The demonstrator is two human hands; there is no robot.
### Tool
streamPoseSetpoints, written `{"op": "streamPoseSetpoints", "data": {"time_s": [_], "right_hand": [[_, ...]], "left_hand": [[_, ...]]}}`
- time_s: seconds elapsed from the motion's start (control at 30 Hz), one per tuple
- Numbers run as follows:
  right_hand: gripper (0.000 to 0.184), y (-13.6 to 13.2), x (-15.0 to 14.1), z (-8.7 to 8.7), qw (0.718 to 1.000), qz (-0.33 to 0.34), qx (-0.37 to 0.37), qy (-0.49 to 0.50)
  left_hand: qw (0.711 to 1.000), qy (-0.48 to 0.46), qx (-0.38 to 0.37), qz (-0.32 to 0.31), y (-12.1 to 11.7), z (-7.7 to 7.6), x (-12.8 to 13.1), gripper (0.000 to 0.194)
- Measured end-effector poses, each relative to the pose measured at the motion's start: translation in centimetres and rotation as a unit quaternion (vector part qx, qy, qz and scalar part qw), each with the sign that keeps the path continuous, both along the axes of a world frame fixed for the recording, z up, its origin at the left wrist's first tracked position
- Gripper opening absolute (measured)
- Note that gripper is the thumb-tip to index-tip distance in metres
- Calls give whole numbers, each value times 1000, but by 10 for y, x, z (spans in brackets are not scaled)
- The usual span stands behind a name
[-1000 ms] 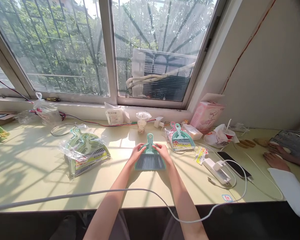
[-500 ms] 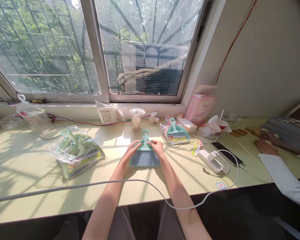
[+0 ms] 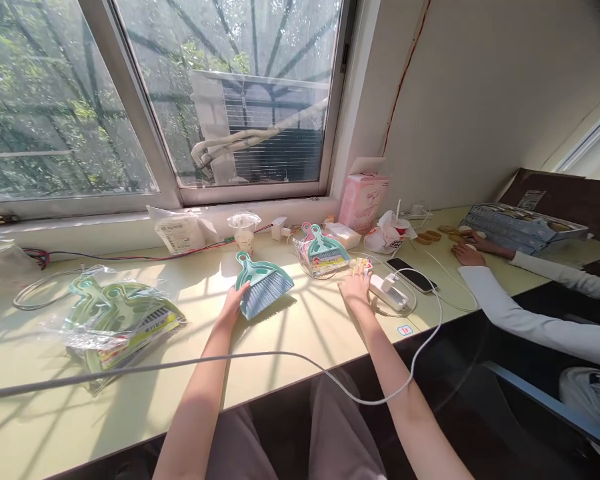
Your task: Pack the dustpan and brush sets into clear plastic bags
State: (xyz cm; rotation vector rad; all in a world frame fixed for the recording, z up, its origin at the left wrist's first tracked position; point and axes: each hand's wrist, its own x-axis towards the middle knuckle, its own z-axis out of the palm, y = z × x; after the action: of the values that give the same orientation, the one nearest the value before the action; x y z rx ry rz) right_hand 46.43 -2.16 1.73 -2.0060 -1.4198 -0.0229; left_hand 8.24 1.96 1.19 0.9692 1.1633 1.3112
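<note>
My left hand (image 3: 231, 305) grips the left edge of a teal hand brush with grey bristles (image 3: 264, 285), nested in its dustpan and tipped up off the pale yellow table (image 3: 290, 333). My right hand (image 3: 355, 288) has left the brush and lies on the table to the right, fingers stretched toward a small yellow and red label card (image 3: 362, 265). A white charger block (image 3: 389, 295) sits right beside that hand.
A bagged stack of green dustpan sets (image 3: 115, 323) lies at left, and another bagged set (image 3: 322, 251) behind my right hand. A phone (image 3: 413, 275), pink box (image 3: 363, 199), plastic cup (image 3: 243, 231) and white cable (image 3: 280, 359) are about. Another person's hands (image 3: 467, 252) rest at far right.
My right hand let go of the brush and moved right to the label card. My left hand alone now holds the brush, tilted. The view swung to the right.
</note>
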Motion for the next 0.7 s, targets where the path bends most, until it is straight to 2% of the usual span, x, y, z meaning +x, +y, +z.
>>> {"op": "streamPoseSetpoints", "data": {"time_s": [0.07,0.13,0.3,0.4,0.47,0.5,0.6,0.7], "right_hand": [[37,-14,10,-3,998,7,-62,12],[25,-34,8,-8,993,41,-109,17],[23,-116,-25,-40,967,235,-99,-5],[22,-167,-43,-60,935,349,-66,-17],[17,-190,-49,-68,916,398,-40,-17],[15,-198,-51,-69,911,411,-26,-14],[29,-206,-51,-62,907,421,-8,9],[25,-198,-50,-36,893,443,-43,62]], "left_hand": [[1000,-6,1,11,3,-2,0,51],[1000,-10,4,22,5,-4,-1,50],[999,-30,-2,25,3,-9,-5,52],[999,-40,-6,27,3,-12,-6,51],[998,-51,4,27,3,-15,-6,49],[998,-55,10,27,3,-16,-6,49],[998,-54,12,34,4,-17,-6,47],[998,-48,0,32,4,-16,-8,46]]}}
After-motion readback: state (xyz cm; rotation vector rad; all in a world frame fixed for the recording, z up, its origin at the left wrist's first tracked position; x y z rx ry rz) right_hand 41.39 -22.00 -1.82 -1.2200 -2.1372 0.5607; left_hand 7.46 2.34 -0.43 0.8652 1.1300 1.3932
